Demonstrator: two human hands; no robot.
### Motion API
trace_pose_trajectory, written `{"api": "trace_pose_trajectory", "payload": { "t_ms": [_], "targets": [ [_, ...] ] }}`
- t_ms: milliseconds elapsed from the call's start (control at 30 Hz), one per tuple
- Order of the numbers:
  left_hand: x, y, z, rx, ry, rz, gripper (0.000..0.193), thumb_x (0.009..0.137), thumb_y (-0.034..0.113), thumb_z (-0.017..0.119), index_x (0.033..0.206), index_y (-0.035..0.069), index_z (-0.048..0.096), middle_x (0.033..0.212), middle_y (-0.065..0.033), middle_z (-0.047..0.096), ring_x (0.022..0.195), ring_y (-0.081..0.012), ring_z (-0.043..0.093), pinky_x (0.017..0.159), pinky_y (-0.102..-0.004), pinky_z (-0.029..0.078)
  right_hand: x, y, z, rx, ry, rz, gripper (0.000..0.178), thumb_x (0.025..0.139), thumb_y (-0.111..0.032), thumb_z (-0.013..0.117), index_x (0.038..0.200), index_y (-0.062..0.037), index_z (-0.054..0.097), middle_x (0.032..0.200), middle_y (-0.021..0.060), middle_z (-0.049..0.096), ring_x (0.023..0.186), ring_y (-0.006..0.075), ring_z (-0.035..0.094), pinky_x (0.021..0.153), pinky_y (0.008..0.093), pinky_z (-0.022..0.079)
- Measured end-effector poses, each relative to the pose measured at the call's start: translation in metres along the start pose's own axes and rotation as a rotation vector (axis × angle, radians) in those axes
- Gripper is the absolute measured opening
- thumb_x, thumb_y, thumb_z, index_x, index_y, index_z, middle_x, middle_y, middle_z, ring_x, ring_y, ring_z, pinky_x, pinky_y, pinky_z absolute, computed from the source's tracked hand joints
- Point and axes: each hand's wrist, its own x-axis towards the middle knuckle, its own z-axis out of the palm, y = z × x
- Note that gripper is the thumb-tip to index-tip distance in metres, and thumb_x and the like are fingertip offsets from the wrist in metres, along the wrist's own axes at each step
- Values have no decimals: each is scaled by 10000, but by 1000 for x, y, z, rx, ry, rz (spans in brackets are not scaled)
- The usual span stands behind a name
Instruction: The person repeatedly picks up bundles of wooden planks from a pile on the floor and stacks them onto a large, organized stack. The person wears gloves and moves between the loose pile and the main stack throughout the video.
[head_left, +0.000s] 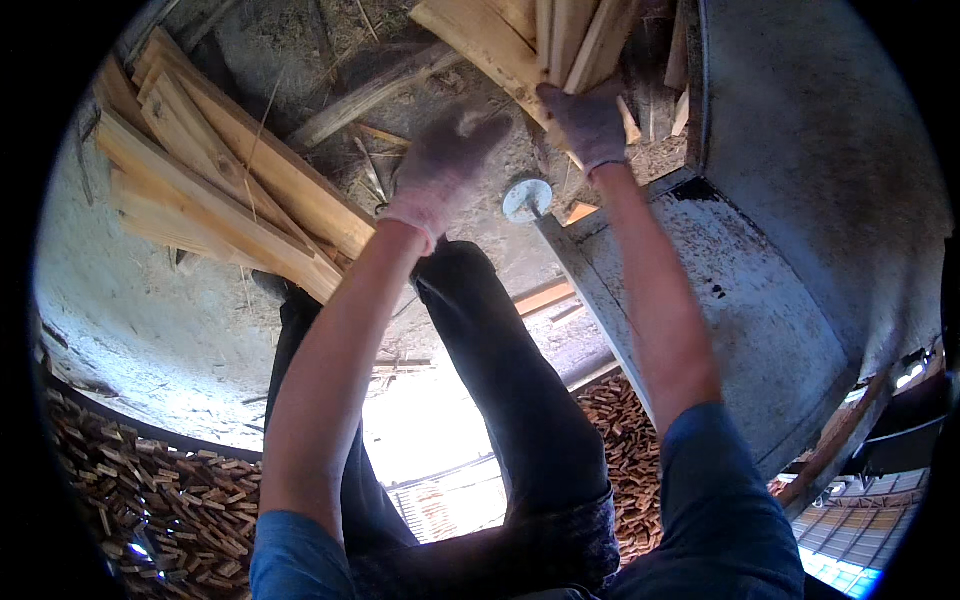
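My left hand (450, 170), in a pale work glove, hangs over the dirt floor left of a round grey metal disc (527, 201). It is somewhat blurred; its fingers look stretched out and nothing shows in them. Farther to the right, my gloved right hand (592, 125) is closed at the near edge of a wooden board (480, 50). That board lies with other boards (575, 40) at the top of the view. Part of the right hand's grip is hidden behind the glove.
A stack of long boards (220, 165) lies at the left, beside my legs. Close by my right forearm stands a dusty metal machine table (730, 280), with a panel (810, 120) beyond it. Many small wood pieces (170, 500) are heaped behind me. Scraps and a beam (370, 95) lie on the floor.
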Motion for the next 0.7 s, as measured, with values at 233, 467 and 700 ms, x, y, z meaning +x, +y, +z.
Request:
{"api": "trace_pose_trajectory", "payload": {
  "t_ms": [233, 467, 700],
  "targets": [
    [34, 10, -30, -268, -103, -114, 750, 819, 483, 752, 1370, 38, 505, 1319, -140, 588, 1173, -251, 586, 992, -412, 455, -121, -95, 48, 181, -142, 354, 797, 727, -425, 826, 1207, 46, 399, 1015, 227, 655, 908, 343, 681, 789, 437, 536],
    [-11, -44, -55, -233, -54, -58, 640, 749, 316, 832, 1253, -6, 605, 1107, -104, 693, 978, -242, 662, 903, -346, 518, -214, -109, 76, -112, -354, 224, 925, 726, -415, 810, 1301, 44, 250, 1112, 307, 602, 1077, 418, 619, 904, 472, 507],
    [-117, -58, -121, -885, 44, -175, 601, 811, 179, 761, 1309, -40, 505, 1059, -106, 654, 975, -203, 648, 845, -337, 544, -223, -127, 41, 135, -438, 77, 461, 911, -374, 684, 1173, -7, 589, 1054, 211, 663, 950, 274, 680, 809, 373, 525]
  ]
}}
